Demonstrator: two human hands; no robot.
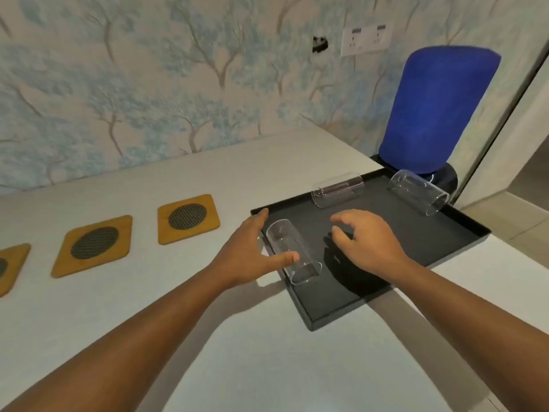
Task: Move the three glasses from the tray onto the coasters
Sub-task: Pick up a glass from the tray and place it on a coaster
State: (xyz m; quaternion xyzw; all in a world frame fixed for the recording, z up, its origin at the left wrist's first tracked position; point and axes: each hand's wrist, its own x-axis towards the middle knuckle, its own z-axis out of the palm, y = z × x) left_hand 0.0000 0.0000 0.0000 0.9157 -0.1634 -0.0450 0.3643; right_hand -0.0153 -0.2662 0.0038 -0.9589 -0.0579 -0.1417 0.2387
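Observation:
Three clear glasses lie on their sides in a black tray [371,298] on the white counter: a near glass [292,251] at the tray's left edge, a second glass [338,190] at the back, a third glass [420,196] at the back right. My left hand [249,254] is spread around the near glass, thumb touching its side, fingers behind it, not closed. My right hand [368,242] hovers over the tray's middle, fingers curled apart, holding nothing. Three wooden coasters with dark mesh centres lie to the left: the nearest coaster [188,218], the middle coaster [93,245], the far-left coaster [9,267], cut by the frame.
A blue-covered chair back [439,111] stands right behind the tray's far corner. The patterned wall [148,84] runs along the counter's back edge. The counter's right edge drops off past the tray.

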